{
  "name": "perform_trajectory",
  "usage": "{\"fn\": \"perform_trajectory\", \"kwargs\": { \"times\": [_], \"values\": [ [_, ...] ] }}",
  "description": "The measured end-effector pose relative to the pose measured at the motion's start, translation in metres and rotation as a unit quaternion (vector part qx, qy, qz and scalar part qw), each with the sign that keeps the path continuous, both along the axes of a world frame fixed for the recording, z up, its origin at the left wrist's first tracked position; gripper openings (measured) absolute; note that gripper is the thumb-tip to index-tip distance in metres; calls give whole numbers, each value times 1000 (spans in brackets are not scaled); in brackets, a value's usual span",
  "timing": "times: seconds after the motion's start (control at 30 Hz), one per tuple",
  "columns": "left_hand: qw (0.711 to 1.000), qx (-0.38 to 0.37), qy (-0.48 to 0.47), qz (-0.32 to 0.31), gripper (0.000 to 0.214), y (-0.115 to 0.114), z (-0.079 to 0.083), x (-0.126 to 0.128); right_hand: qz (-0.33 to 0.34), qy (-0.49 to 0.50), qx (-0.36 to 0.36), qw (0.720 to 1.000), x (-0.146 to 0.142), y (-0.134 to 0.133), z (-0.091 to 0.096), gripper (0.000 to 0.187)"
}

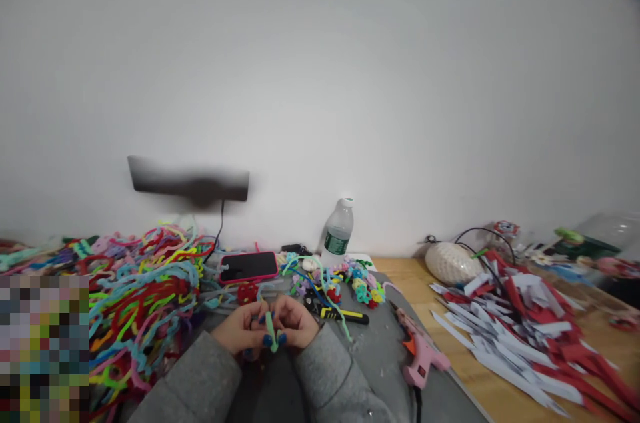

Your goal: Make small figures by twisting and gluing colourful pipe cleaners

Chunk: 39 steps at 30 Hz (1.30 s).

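Note:
A light green pipe cleaner (pixel 271 328) is pinched between my two hands, close to the front of the grey mat (pixel 373 349). My left hand (pixel 245 328) has its thumb and fingers closed on it from the left. From the right, my right hand (pixel 295 324) holds it with bent fingers, the thumb beside the other thumb. The pipe cleaner looks bent over at its lower end. Just beyond the hands sits a small red fuzzy flower (pixel 247 292). Pliers with yellow and black handles (pixel 345 315) lie to the right of my right hand.
A heap of coloured pipe cleaners (pixel 160 303) fills the left. Behind are a phone (pixel 249 267), a water bottle (pixel 338 233) and fuzzy flowers (pixel 363 283). A pink glue gun (pixel 423 359) lies right, its cord running forward. Red and white strips (pixel 525 336) cover the wooden table (pixel 397 267).

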<state>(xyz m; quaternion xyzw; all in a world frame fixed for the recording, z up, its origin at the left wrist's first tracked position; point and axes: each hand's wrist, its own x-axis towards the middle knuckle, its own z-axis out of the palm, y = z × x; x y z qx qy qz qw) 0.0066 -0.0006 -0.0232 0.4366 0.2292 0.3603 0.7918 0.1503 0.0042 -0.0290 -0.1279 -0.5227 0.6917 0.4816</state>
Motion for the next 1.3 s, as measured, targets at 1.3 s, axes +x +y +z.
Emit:
{"fn": "perform_trajectory", "kwargs": {
  "times": [1.3],
  "values": [
    [949,131,160,236,24,3,6,1,-221,-29,-24,975,4,14,-23,17]
  ]
}}
